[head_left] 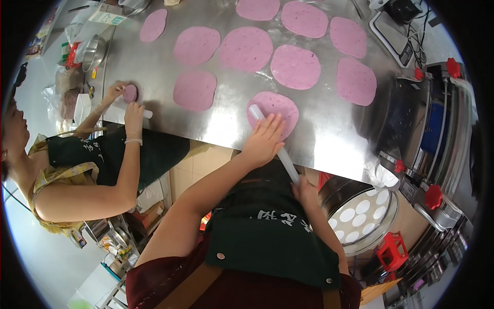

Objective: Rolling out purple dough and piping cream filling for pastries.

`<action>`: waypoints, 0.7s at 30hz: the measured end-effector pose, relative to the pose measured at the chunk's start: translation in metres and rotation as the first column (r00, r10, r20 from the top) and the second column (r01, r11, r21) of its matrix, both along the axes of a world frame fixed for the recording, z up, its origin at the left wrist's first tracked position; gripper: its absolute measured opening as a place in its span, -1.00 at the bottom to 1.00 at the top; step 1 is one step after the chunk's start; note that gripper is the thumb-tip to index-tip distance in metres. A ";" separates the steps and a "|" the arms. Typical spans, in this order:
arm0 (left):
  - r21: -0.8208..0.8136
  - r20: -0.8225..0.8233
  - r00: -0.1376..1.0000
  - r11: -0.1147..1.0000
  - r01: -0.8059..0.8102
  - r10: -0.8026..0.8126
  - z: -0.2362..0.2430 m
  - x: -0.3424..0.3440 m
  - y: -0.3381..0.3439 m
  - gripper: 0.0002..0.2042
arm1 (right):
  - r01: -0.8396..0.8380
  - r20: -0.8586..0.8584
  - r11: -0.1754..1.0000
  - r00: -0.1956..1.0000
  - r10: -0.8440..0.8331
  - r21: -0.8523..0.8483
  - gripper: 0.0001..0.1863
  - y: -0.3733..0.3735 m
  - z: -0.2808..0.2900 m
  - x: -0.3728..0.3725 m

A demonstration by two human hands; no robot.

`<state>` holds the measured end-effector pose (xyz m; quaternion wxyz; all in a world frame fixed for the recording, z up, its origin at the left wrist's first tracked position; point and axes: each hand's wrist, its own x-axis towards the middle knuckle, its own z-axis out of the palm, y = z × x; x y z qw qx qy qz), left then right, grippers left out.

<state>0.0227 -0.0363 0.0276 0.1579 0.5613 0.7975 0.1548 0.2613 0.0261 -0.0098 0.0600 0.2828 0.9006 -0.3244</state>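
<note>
Our left fingers (pixel 272 123) hide a middle stretch of the white rolling pin (pixel 288 163) and part of the pink dough sheet (pixel 289 109) beneath it. The pin's near end disappears at our right fingers (pixel 304 187), and we cannot tell how they close around it. The top edge cuts off another pink disc (pixel 257 8) and a metal bowl (pixel 135 4). A co-worker's right fingers (pixel 135 106) cover part of a second pin (pixel 147 114). We find the scale's display (pixel 407 55) too small to read.
</note>
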 end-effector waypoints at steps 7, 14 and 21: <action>-0.022 -0.002 0.998 0.998 -0.064 0.064 0.002 0.005 -0.006 -0.41 | -0.067 0.002 0.998 0.998 0.067 0.000 -0.61 0.000 -0.009 0.005; -0.041 -0.047 0.991 0.991 -0.125 0.123 -0.005 0.005 -0.011 -0.40 | -0.136 0.004 0.991 0.991 0.136 0.016 -0.65 0.006 -0.005 0.011; 0.009 -0.117 0.987 0.994 -0.107 0.107 -0.007 0.007 0.020 -0.39 | -0.122 0.019 0.992 0.992 0.123 -0.043 -0.66 0.017 0.010 0.003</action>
